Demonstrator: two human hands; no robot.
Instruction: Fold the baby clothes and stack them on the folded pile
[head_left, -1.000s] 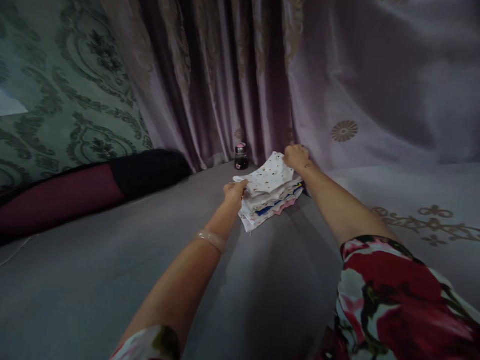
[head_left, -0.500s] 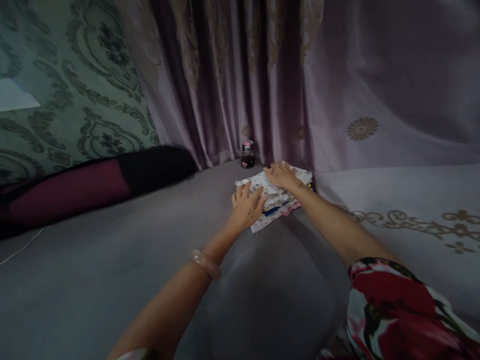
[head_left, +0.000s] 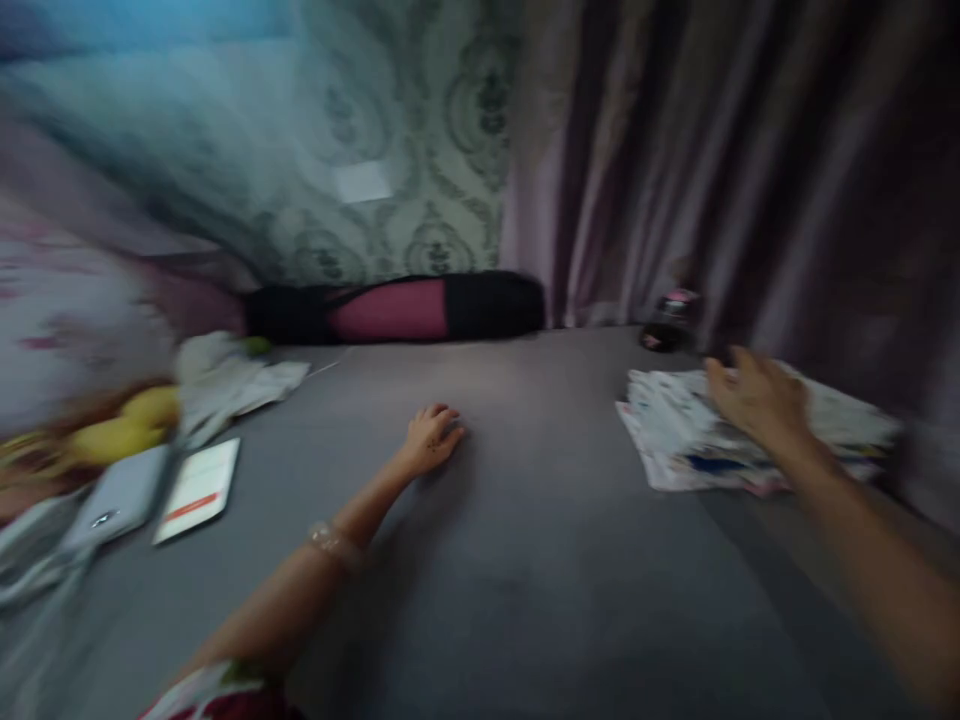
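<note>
At the right, a stack of folded cloths [head_left: 675, 415], mostly white with small prints and a blue layer inside, lies on the grey sheet [head_left: 517, 560]. My right hand [head_left: 761, 395] is over the top of this stack, fingers apart and blurred; whether it presses on the cloth is hard to make out. Away to the left, my left hand [head_left: 431, 440] is above or on the grey sheet with its fingers loosely spread, holding nothing. A bracelet [head_left: 334, 543] circles the left wrist. Just behind the stack stands a small dark jar [head_left: 664, 325] with a pink-topped lid.
A phone [head_left: 199, 488] with a lit screen lies at the left beside a pale flat device [head_left: 120, 500]. Near them are yellow objects [head_left: 124, 430] and crumpled white cloth [head_left: 232, 385]. A long black and pink roll [head_left: 405, 308] lies against the patterned wall; curtains [head_left: 637, 150] hang behind the stack.
The view has swung left, bringing the phone and yellow objects into sight. My left hand has left the cloth stack and moved left over the sheet. My right hand has stayed at the stack.
</note>
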